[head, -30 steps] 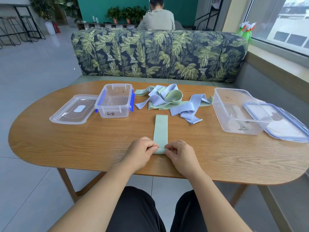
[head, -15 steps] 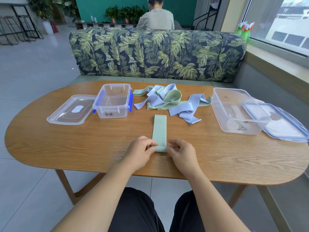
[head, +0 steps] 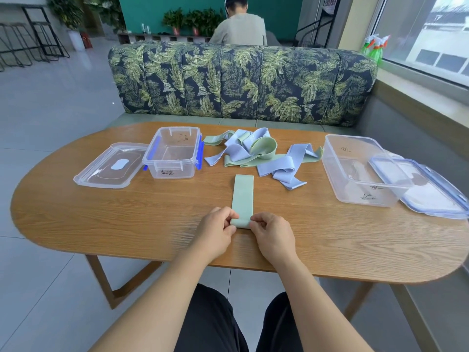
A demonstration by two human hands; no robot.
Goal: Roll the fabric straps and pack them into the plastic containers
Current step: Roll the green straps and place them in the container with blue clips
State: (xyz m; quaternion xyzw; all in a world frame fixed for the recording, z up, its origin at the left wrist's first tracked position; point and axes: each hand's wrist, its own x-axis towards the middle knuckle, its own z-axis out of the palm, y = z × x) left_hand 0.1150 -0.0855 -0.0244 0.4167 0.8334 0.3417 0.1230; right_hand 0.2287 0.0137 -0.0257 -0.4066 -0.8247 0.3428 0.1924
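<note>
The near end of a green strap (head: 242, 196), laid flat at mid-table, is pinched by the left hand (head: 217, 231) and right hand (head: 272, 235). Rolling is just begun; even, tight turns toward the pile (head: 253, 153) are called for next.

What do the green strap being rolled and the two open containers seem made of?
Green strap: likely soft, matte fabric, maybe elastic; it curls at its near end. Small container and large container: clear, glossy plastic; the table grain shows through their walls.

matt cloth strap (head: 242, 196), grained wood table (head: 330, 245)
</note>
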